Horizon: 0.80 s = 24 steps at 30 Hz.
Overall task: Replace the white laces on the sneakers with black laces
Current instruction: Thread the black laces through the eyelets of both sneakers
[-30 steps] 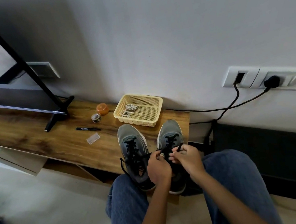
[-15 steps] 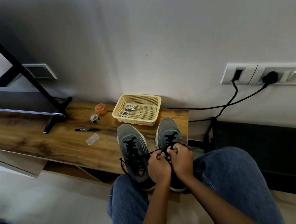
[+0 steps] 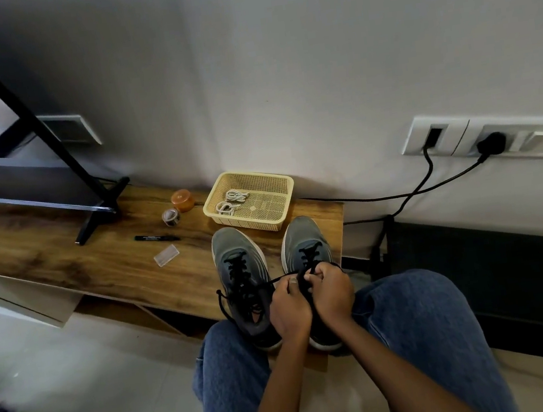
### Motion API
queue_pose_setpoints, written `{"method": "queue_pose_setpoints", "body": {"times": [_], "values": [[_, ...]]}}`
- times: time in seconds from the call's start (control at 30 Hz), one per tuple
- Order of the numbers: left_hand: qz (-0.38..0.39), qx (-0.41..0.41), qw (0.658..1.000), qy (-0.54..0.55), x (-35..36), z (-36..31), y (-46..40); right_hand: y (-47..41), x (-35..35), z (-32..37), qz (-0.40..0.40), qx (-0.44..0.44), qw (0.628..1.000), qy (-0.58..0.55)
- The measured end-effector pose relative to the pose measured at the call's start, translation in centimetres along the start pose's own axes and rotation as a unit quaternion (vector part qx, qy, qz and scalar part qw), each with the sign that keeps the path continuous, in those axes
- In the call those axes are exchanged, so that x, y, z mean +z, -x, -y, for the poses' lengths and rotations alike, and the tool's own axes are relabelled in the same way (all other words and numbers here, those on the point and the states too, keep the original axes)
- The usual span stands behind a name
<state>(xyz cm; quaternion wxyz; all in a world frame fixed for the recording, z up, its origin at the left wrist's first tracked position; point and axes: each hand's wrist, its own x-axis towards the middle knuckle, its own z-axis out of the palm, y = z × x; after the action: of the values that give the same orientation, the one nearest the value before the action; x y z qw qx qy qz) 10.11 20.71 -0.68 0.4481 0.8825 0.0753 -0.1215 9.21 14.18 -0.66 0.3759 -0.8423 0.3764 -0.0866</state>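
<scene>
On the desk [image 3: 62,254] stand two sneakers [image 3: 243,278], black-laced; white laces [image 3: 233,201] lie in the basket [image 3: 286,188]. Left hand [image 3: 289,310] and right hand [image 3: 332,296] each pinch the black lace [image 3: 274,279] over the right sneaker; uneven pulling could likely slip the knot.

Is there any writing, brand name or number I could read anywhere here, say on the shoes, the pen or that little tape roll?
None can be read.
Black marker: a faint label, too small to read.
Tape roll: print blurred.
Orange container: no text shows.
Sneakers: no brand legible.
Wall sockets: no markings readable.
</scene>
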Motion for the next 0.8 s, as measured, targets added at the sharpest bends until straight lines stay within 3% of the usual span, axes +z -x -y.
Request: {"method": "queue_pose_setpoints", "body": {"times": [0.37,0.57,0.8], "values": [[0.020,-0.003,1.000,-0.014,0.3,0.3,-0.8,-0.2,0.0,-0.1,0.021,0.047,0.998,-0.030],[0.014,-0.048,0.999,0.007,0.0,-0.6,-1.3,-0.1,-0.6,-0.5,0.041,0.025,0.996,-0.079],[0.036,-0.107,0.988,0.106,-0.1,-0.6,-2.6,-0.3,-0.5,-0.9,0.047,0.020,0.995,-0.091]]}}
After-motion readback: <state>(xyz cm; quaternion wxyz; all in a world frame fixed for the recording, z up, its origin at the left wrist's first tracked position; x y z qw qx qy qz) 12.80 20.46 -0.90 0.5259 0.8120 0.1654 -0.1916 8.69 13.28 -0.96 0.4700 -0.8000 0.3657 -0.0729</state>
